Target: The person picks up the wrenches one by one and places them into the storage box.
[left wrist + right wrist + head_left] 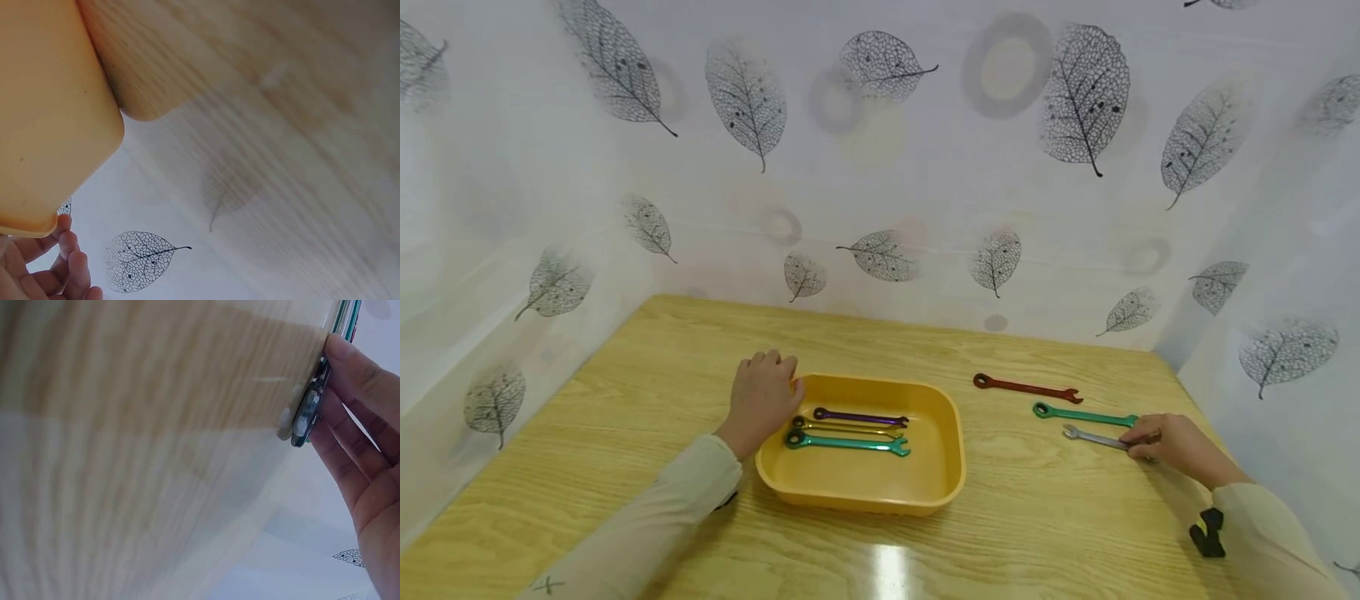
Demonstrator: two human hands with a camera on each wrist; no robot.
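Observation:
My left hand [764,395] grips the back left corner of a yellow plastic tray [865,492]; in the left wrist view its curled fingers [75,269] meet the tray's rim. Inside the tray lie a purple wrench [861,417], a gold wrench [850,430] and a green wrench [848,443], side by side. At the right, my right hand [1180,446] pinches the ring end of a silver wrench [1097,437], its open end pointing left. Just behind it lies another green wrench [1082,414], its right end at my fingertips. In the right wrist view, thumb and fingers hold the silver wrench's end [306,415].
A red wrench [1030,387] lies farther back on the wood-grain table [700,350]. Leaf-patterned white cloth [925,167] hangs along the table's back and sides. Bare tabletop lies between the tray and the wrenches at the right.

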